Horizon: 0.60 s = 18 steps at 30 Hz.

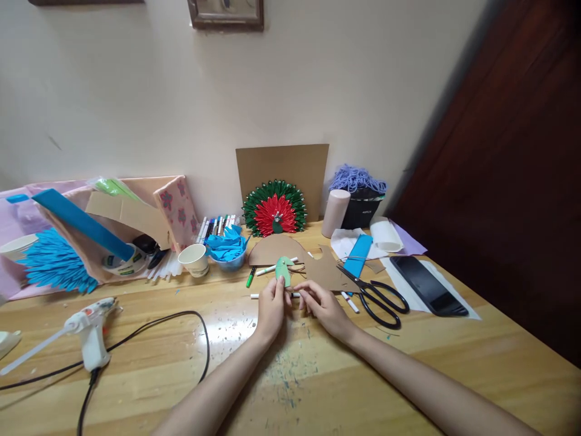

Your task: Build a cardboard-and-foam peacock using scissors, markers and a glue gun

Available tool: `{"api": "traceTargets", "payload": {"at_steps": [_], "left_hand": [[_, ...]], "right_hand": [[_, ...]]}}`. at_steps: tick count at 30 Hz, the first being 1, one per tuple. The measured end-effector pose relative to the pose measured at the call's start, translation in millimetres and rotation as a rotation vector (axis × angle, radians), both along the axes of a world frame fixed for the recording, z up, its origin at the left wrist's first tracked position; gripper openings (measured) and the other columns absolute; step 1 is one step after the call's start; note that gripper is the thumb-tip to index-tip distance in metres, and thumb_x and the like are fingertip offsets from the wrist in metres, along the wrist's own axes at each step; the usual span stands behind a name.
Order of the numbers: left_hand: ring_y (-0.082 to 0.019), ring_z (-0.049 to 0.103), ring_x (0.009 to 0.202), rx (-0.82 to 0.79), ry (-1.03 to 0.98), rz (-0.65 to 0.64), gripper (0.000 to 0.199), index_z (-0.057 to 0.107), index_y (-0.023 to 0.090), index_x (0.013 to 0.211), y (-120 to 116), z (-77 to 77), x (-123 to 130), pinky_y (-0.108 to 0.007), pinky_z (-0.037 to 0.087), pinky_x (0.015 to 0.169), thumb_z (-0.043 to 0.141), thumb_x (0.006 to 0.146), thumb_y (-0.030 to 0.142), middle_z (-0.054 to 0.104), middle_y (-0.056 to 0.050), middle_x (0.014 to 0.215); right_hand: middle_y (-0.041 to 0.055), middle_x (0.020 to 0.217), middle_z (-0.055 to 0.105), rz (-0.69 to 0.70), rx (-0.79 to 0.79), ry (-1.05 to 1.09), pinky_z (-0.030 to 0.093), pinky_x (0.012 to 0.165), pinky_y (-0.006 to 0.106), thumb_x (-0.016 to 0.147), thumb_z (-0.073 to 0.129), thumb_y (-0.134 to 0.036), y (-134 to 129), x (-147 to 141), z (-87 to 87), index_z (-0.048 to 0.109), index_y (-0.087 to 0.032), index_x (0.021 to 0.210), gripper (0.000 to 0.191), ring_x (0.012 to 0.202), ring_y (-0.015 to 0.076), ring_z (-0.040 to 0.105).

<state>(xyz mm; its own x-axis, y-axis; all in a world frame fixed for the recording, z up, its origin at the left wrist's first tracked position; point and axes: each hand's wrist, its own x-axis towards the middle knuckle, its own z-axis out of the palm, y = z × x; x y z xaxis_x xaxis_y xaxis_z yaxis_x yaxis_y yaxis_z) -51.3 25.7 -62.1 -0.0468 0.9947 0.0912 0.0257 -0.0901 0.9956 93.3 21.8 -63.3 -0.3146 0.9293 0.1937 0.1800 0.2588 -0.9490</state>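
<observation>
Near the middle of the table, my left hand [271, 309] pinches a small green cut-out shape [283, 270] at its lower end. The cut-out has a pale dot near its top and stands upright above the fingertips. Just right of it, my right hand [324, 307] has its fingers bent together close to the left fingertips; anything between them is too small to tell. Behind the hands lie a brown cardboard half-round [278, 249], another cardboard piece [324, 270] with thin brown strands, and a green marker [250, 277].
Black scissors [381, 303] and a phone [429, 284] lie right. A glue gun [93, 333] with a black cable is left. Behind stand a paper cup [193, 260], a bowl of blue pieces [227, 248], a red-green peacock fan [275, 209] and a pink cylinder [336, 213].
</observation>
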Motion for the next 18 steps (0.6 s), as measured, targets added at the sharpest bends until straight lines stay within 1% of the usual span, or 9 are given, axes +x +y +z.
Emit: {"api": "traceTargets", "payload": {"at_steps": [3, 5, 7, 9, 11, 13, 14, 16, 18], "left_hand": [[-0.010, 0.044, 0.045, 0.042, 0.095, -0.047, 0.041, 0.047, 0.018, 0.061, -6, 2.9, 1, -0.023, 0.033, 0.051, 0.041, 0.086, 0.049, 0.046, 0.004, 0.046], [-0.011, 0.046, 0.046, 0.069, 0.157, -0.109, 0.041, 0.048, 0.018, 0.061, -10, 3.7, 3, -0.023, 0.033, 0.052, 0.040, 0.087, 0.048, 0.048, 0.003, 0.047], [-0.011, 0.047, 0.046, 0.082, 0.192, -0.169, 0.040, 0.048, 0.018, 0.063, -13, 3.4, 4, -0.023, 0.034, 0.052, 0.037, 0.089, 0.047, 0.048, 0.003, 0.047], [-0.011, 0.046, 0.046, 0.091, 0.209, -0.176, 0.038, 0.048, 0.018, 0.066, -12, 2.9, 5, -0.023, 0.033, 0.053, 0.036, 0.089, 0.046, 0.047, 0.004, 0.048], [-0.012, 0.045, 0.049, 0.105, 0.196, -0.114, 0.038, 0.047, 0.019, 0.066, -9, 3.5, 2, -0.024, 0.033, 0.053, 0.034, 0.090, 0.046, 0.046, 0.004, 0.050], [-0.013, 0.046, 0.053, 0.132, 0.191, 0.010, 0.040, 0.045, 0.020, 0.065, -3, 6.0, -6, -0.024, 0.033, 0.055, 0.031, 0.091, 0.046, 0.046, 0.002, 0.053], [-0.014, 0.047, 0.055, 0.147, 0.214, 0.088, 0.039, 0.046, 0.020, 0.066, 0, 7.9, -12, -0.025, 0.033, 0.055, 0.030, 0.091, 0.046, 0.047, 0.001, 0.056], [-0.015, 0.049, 0.060, 0.178, 0.361, 0.245, 0.037, 0.047, 0.020, 0.067, 3, 11.9, -28, -0.025, 0.033, 0.057, 0.031, 0.090, 0.044, 0.052, -0.001, 0.062], [-0.017, 0.052, 0.065, 0.158, 0.531, 0.361, 0.037, 0.048, 0.020, 0.068, 2, 15.4, -47, -0.025, 0.033, 0.058, 0.028, 0.091, 0.041, 0.056, -0.003, 0.066]], "right_hand": [[-0.0017, 0.065, 0.056, 0.039, -0.008, 0.010, 0.041, 0.055, 0.022, 0.090, 0.043, -0.042, 0, 0, 1.5, 0.055, -0.018, 0.095, 0.027, 0.056, 0.0108, 0.052], [-0.0021, 0.063, 0.057, 0.054, -0.016, 0.011, 0.039, 0.051, 0.021, 0.090, 0.043, -0.043, -1, 0, 2.4, 0.052, -0.018, 0.086, 0.027, 0.053, 0.0099, 0.051], [-0.0026, 0.060, 0.056, 0.046, -0.027, 0.010, 0.037, 0.048, 0.020, 0.090, 0.043, -0.044, -2, 0, 2.7, 0.049, -0.018, 0.078, 0.029, 0.050, 0.0092, 0.049], [-0.0034, 0.057, 0.055, 0.024, -0.029, 0.000, 0.036, 0.046, 0.020, 0.090, 0.042, -0.045, -4, 1, 2.0, 0.048, -0.019, 0.077, 0.030, 0.047, 0.0089, 0.047], [-0.0035, 0.056, 0.054, 0.015, -0.014, -0.025, 0.037, 0.047, 0.021, 0.091, 0.040, -0.044, -6, 2, 1.0, 0.051, -0.019, 0.083, 0.029, 0.046, 0.0092, 0.046], [-0.0020, 0.059, 0.054, -0.020, 0.050, -0.083, 0.040, 0.050, 0.022, 0.091, 0.039, -0.042, -6, 5, 1.1, 0.054, -0.019, 0.086, 0.028, 0.051, 0.0110, 0.050], [-0.0002, 0.064, 0.055, -0.062, 0.104, -0.122, 0.042, 0.053, 0.024, 0.091, 0.039, -0.041, -5, 7, 2.0, 0.056, -0.019, 0.086, 0.028, 0.056, 0.0124, 0.053], [0.0040, 0.075, 0.057, -0.203, 0.244, -0.208, 0.046, 0.062, 0.027, 0.090, 0.042, -0.039, 0, 16, 5.8, 0.058, -0.019, 0.089, 0.025, 0.069, 0.0161, 0.056], [0.0068, 0.083, 0.058, -0.344, 0.379, -0.295, 0.046, 0.073, 0.032, 0.088, 0.046, -0.037, 7, 28, 11.1, 0.059, -0.020, 0.099, 0.024, 0.080, 0.0197, 0.055]]}}
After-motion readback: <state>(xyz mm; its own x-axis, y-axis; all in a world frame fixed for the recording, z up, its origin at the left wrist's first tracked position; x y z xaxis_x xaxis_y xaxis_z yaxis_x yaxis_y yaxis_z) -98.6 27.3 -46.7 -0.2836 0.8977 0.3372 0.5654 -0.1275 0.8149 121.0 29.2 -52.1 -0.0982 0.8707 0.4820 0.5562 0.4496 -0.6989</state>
